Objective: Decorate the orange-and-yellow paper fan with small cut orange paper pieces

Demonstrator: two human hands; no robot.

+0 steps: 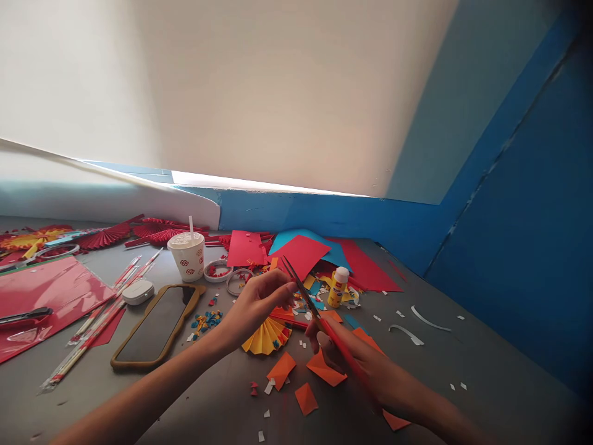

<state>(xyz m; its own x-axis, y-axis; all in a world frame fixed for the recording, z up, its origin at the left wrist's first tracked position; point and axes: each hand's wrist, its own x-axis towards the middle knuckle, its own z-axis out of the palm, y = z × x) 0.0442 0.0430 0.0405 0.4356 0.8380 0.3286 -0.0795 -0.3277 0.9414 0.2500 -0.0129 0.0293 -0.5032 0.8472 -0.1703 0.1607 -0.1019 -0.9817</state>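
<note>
My right hand (356, 355) grips red-handled scissors (343, 349), their narrow dark blades pointing up and away, slightly apart at the tips. Close to the left of the blades is my left hand (259, 303), its fingers bent and pinched together. Whatever sits between those fingertips is too small or hidden to make out. Beneath the hands lies a yellow pleated paper fan (266, 337) with small coloured bits on it. Cut orange paper pieces (306, 398) are scattered below my right hand, one folded orange piece (327, 369) right under it.
A yellow glue bottle (337, 290) stands behind the scissors, near red paper sheets (303, 253). To the left are a phone (155, 327), a lidded cup (186, 256) with a straw, a white case (138, 292), wrapped sticks (99, 315) and tape rolls (217, 271). A blue wall (509, 216) borders the right.
</note>
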